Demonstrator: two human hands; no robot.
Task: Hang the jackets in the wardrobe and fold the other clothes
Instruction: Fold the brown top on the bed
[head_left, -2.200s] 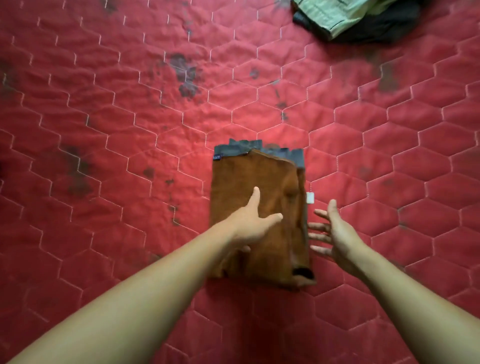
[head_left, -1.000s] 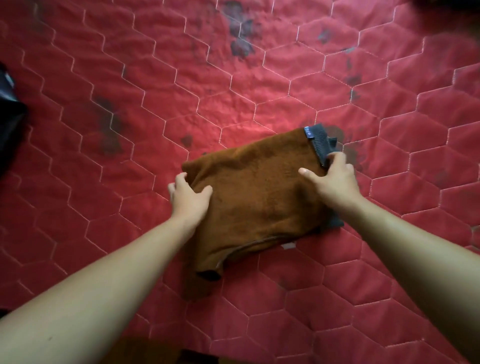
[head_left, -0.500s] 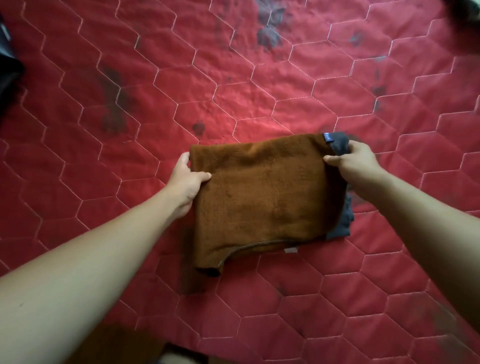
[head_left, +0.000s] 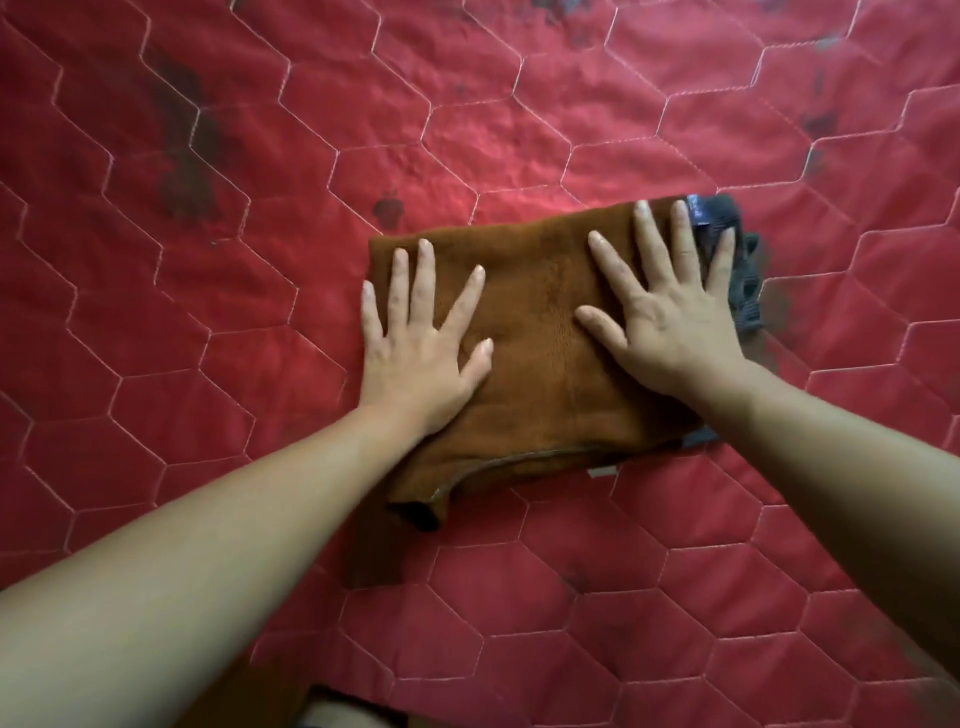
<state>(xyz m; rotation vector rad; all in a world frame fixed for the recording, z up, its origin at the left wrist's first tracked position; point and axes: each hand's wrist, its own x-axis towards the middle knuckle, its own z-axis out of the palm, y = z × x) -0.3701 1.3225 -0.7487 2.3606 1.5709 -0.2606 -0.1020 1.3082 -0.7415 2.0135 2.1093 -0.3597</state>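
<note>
Both your hands, left (head_left: 415, 348) and right (head_left: 670, 312), lie flat with fingers spread on the garment (head_left: 535, 358). Press evenly, smoothing outward to its edges.

Quilted red cover (head_left: 249, 322) filling the whole field, sewn with pale stitching (head_left: 336, 153) in a repeating pattern of elongated hexagons. Dark stains mark the cloth: a long mottled smear (head_left: 182, 135) at 10 o'clock, a small round blot (head_left: 387, 208) just toward 11 o'clock from centre, scattered patches (head_left: 818, 124) at 2 o'clock, and further spots (head_left: 563, 10) on the 12 o'clock edge. A dim brownish shape (head_left: 249, 696) at the 6 o'clock edge cannot be identified.
</note>
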